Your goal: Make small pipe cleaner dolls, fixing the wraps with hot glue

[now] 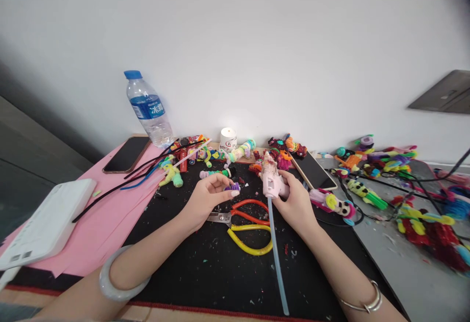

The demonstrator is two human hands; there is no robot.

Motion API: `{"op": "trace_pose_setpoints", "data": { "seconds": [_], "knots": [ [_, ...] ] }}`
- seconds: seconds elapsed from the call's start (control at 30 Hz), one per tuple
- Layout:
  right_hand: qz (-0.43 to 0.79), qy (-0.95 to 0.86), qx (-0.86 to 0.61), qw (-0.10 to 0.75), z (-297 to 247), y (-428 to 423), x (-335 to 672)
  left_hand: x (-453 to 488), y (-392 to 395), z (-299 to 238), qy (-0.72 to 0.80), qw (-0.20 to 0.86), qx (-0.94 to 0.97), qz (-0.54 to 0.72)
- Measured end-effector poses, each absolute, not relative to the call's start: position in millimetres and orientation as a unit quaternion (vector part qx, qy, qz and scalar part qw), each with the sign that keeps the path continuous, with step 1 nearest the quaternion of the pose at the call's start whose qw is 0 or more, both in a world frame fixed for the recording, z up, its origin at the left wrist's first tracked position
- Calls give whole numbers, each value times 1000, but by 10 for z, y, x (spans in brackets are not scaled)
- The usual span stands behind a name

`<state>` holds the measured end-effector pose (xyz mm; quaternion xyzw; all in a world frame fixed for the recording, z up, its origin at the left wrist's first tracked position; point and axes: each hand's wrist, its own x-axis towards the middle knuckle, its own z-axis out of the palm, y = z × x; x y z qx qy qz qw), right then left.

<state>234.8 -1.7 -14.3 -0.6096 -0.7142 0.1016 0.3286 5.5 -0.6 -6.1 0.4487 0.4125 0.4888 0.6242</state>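
Between the thumb and fingers of my left hand (212, 197) is a small purple fuzzy piece (232, 187), pinched above the black mat. My right hand (295, 199) is wrapped around a pale pink hot glue gun (272, 185). A long translucent glue stick (278, 258) sticks out of its rear toward me. The gun's front end is crusted and points away from me, toward the wall. Below and between my hands lie scissors (249, 226) with one red and one yellow handle loop; my left hand partly covers their blades.
Several pipe-cleaner figures (240, 150) line the mat's back edge, and more (367, 195) lie on the right. A paper cup (228, 138), a water bottle (149, 109), two phones (127, 154) and a white power strip (51, 219) stand or lie around. Black cables run at right.
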Motion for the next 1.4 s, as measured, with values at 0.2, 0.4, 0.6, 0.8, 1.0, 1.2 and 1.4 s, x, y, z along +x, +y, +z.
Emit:
{"op": "trace_pose_setpoints", "data": {
  "seconds": [0.2, 0.4, 0.6, 0.8, 1.0, 1.2, 1.4],
  "knots": [
    [195, -651, -582, 448, -55, -69, 2341, 41, 8, -54, 416, 613, 446, 502],
    [371, -641, -519, 426, -44, -101, 2356, 25, 8, -20, 401, 550, 534, 501],
    [533, -589, -476, 378, -76, -76, 2404, -24, 6, -11, 358, 471, 632, 500],
    [553, -596, -471, 343, -53, -84, 2452, -52, 13, -10, 352, 419, 670, 502],
    [556, -589, -483, 332, -46, -89, 2442, -62, 1, 25, 347, 364, 713, 489],
    [555, -586, -488, 333, -54, -86, 2441, -69, -3, 46, 353, 319, 734, 484],
    [550, -599, -482, 327, -55, -85, 2449, -74, 1, 34, 357, 310, 734, 487]
  ]
}}
